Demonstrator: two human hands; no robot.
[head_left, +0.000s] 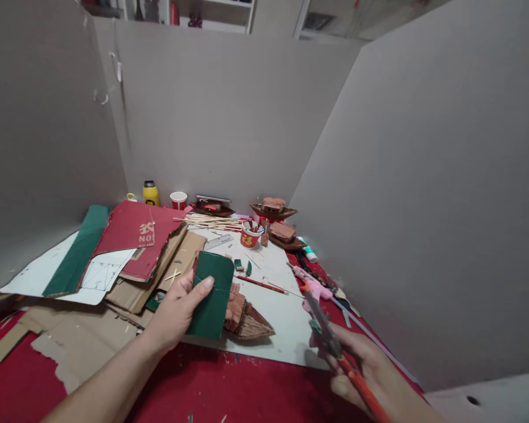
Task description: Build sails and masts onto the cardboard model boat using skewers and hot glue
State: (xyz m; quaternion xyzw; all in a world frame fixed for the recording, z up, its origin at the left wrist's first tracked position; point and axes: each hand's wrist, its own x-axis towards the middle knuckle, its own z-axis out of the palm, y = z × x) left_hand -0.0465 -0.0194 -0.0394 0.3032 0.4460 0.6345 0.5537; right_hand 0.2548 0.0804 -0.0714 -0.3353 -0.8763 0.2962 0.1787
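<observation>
My left hand (176, 311) grips a green piece of cardboard (211, 294) with rounded upper corners, its thumb lying flat on the front face. Behind that piece a small brown model boat (249, 323) sits on the white sheet, partly hidden. Over on the right, my right hand (357, 358) is wrapped round orange-handled scissors (328, 335), blades pointing up and away; they are somewhat blurred. A small green scrap (315, 326) shows by the fingers of this hand. Green offcuts (243, 267) and a red pencil (264, 285) lie between the two hands.
Cardboard sheets (132, 241) are piled at left. A pink glue gun (311, 285) lies near the right wall. Farther back stand a paper cup with tools (250, 235), wooden sticks (211, 221), several model boats (273, 207) and a yellow bottle (150, 194). Grey panels (229, 111) enclose the table.
</observation>
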